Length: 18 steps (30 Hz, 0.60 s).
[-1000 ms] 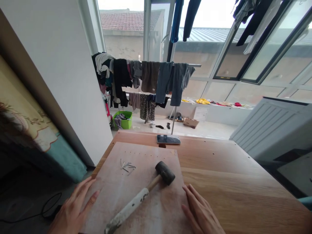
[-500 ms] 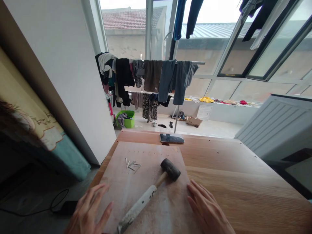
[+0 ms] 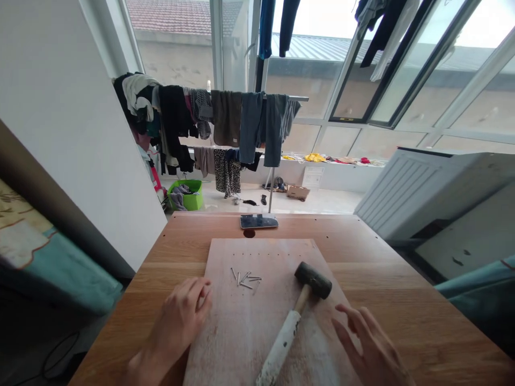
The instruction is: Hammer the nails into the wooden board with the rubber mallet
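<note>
On the near half of the table point(image 3: 406, 284), I've got a pale wooden board point(image 3: 257, 316) lying flat, and both hands are at its edges. My left hand point(image 3: 177, 321) rests on the board's left edge, fingers loosely curled and gripping nothing I can see. My right hand point(image 3: 372, 348) is at the right edge, fingers spread and empty.

Between the hands lies the mallet point(image 3: 300, 311), its black head pointing far-right and its white-smeared wooden handle running back toward me. I'd call it head-heavy, so it should be gripped low on the handle, though the crusted coating may feel rough or flaky. Just left of the head is a little scatter of nails point(image 3: 246, 279), loose on the board and close to my left fingertips. They look thin, light and stiff, likely to roll, and best pinched one at a time by the shank. The board looks rigid and flat, and it could slide on the smooth tabletop.

At the table's far edge lies a phone point(image 3: 258, 221). Down on the floor beyond it, a green basket point(image 3: 187, 193) holds crumpled clothing. A small cardboard box point(image 3: 298, 192) sits to its right, but I can't tell what's in it. Above them, a drying rack point(image 3: 225, 115) is full of laundry.
</note>
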{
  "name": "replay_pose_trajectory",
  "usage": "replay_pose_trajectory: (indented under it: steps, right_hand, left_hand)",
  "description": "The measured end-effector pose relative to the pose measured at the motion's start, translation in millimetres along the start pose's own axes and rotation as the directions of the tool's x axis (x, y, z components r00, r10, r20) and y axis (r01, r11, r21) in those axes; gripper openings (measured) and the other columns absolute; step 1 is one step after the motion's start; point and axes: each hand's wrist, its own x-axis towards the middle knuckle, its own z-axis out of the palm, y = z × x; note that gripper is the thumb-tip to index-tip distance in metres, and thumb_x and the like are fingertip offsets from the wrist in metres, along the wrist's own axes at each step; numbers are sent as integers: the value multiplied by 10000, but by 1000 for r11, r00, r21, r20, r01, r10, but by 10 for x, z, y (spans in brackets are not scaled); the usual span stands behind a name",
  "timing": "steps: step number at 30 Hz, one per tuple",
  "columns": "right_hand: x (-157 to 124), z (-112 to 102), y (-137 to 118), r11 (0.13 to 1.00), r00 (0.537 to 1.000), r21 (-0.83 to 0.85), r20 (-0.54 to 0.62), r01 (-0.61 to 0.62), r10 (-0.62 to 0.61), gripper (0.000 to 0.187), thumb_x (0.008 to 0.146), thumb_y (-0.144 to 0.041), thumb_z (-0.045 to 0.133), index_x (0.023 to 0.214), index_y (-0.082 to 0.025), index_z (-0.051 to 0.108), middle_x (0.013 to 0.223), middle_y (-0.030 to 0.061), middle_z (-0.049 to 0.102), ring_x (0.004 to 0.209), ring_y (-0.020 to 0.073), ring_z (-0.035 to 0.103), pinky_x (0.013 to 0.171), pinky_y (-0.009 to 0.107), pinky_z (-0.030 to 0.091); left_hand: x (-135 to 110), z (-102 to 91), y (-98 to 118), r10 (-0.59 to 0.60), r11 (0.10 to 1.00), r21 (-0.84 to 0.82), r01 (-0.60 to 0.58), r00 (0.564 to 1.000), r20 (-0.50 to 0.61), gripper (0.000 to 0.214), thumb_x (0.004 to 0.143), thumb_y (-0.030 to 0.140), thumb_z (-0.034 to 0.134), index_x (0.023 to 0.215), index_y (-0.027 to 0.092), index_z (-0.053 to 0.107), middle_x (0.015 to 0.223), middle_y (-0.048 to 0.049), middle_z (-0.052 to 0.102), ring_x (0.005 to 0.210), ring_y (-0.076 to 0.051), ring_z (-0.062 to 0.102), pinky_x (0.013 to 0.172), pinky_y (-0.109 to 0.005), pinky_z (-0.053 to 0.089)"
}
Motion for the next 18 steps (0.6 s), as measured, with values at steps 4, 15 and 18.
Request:
replay_pose_trajectory:
  steps: [4, 15, 18]
  right_hand:
    - [187, 107, -585, 980, 958, 161, 277, -118, 70, 393, 1069, -513, 432, 1331, -307, 639, 611, -40, 648, 545, 188, 674, 570, 266, 499]
    - [246, 26, -724, 341, 722, 642, 554, -687, 414, 474, 860, -649, 663, 1117, -277, 519, 965, 30, 702, 708, 213, 725, 516, 274, 555]
    - [172, -96, -643, 140, 693, 718, 572, -682, 439, 618, 860, -647, 690, 1281, -321, 375, 1214, 87, 683, 590, 164, 691, 370, 232, 493]
  left_hand:
    - [577, 8, 390, -123, 990, 97, 101, 957, 264, 184, 1005, 259, 504, 1088, 192, 655, 1000, -78, 721, 910, -240, 717, 783, -334, 527]
    - [939, 184, 609, 45, 957, 230, -178, 871, 489, 326, 854, -10, 490, 1092, 157, 639, 1046, -130, 711, 984, -283, 713, 800, -341, 506]
    - [1022, 199, 556, 120, 979, 90, -180, 882, 455, 254, 836, 6, 504, 950, 170, 659, 970, -94, 707, 893, -249, 708, 781, -327, 503]
